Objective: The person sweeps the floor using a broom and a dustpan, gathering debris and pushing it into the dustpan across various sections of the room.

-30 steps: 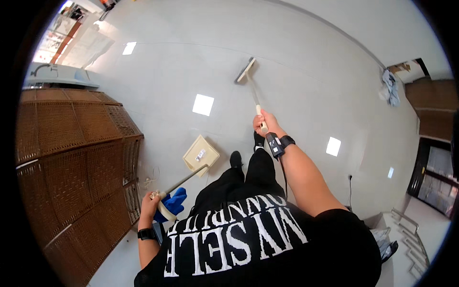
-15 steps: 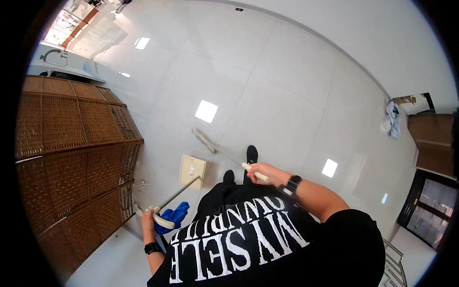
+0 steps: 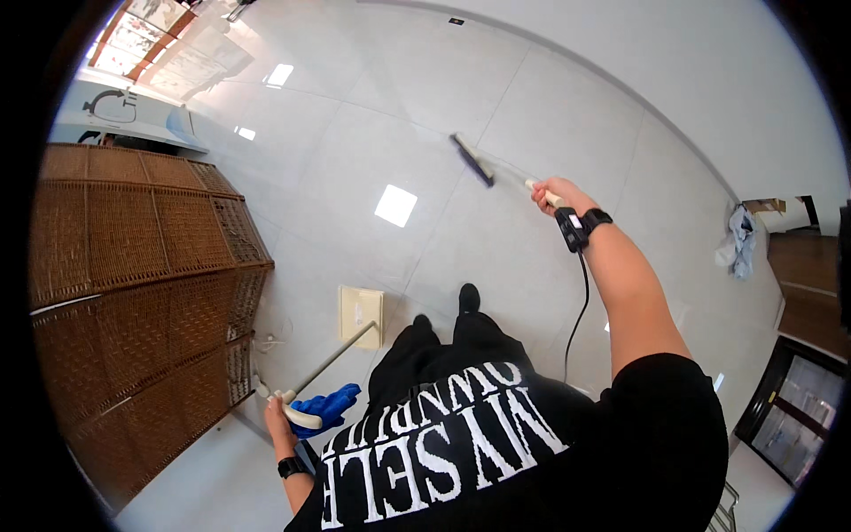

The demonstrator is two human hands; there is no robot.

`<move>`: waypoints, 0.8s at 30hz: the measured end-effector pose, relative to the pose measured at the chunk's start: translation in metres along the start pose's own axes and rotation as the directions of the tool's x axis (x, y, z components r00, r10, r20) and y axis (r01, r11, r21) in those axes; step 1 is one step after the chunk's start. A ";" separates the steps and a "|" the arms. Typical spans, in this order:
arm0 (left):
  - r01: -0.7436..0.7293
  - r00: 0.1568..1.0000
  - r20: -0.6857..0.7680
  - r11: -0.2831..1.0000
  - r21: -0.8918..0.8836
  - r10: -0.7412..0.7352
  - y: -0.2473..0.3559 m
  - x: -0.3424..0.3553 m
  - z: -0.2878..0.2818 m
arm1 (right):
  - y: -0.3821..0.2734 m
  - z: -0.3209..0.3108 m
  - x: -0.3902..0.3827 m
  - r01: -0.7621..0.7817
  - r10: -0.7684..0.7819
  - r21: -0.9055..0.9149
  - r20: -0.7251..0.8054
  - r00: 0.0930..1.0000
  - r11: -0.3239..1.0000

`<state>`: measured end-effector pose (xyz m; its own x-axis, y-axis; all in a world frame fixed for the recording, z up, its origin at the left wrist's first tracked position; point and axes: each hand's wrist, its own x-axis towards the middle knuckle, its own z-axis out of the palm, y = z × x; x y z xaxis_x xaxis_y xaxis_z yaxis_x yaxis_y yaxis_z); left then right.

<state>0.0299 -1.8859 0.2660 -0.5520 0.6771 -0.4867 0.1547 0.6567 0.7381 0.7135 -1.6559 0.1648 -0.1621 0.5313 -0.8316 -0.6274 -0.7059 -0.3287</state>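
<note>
My left hand [image 3: 279, 418] is closed around the curved cream handle of a long-handled dustpan [image 3: 361, 306]. Its cream pan lies on the floor to the left of my feet. A bunched blue glove [image 3: 326, 408] hangs beside that handle; what holds it there is hidden. Stretched out to the right, my right hand [image 3: 560, 195] grips the cream handle of a broom [image 3: 472, 161]. The broom's head, pale on top with dark bristles, is slightly blurred over the tiles, well away from the pan.
A brown woven folding screen [image 3: 151, 293] stands at the left, with a white cable [image 3: 270, 341] by its foot. Glossy pale tiles [image 3: 532, 284] cover the floor. Grey-blue cloth [image 3: 740, 244] lies near brown furniture [image 3: 807, 275] at the right. A white wall [image 3: 691, 80] runs along the far right.
My right hand has swung the broom forward and to the right, away from the dustpan. A small black device and cable now show at my right wrist. The dustpan has barely shifted.
</note>
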 end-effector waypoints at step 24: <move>-0.207 0.860 0.510 0.896 0.392 -0.024 0.167 0.159 0.131 | 0.024 0.046 0.072 -0.300 0.095 0.509 0.389 0.916 0.807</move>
<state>0.0754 -1.6252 0.2505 -0.0607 0.7355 -0.6748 0.5739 0.5788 0.5793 0.6518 -1.6133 0.1175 -0.5047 0.6017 -0.6190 -0.8451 -0.4907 0.2121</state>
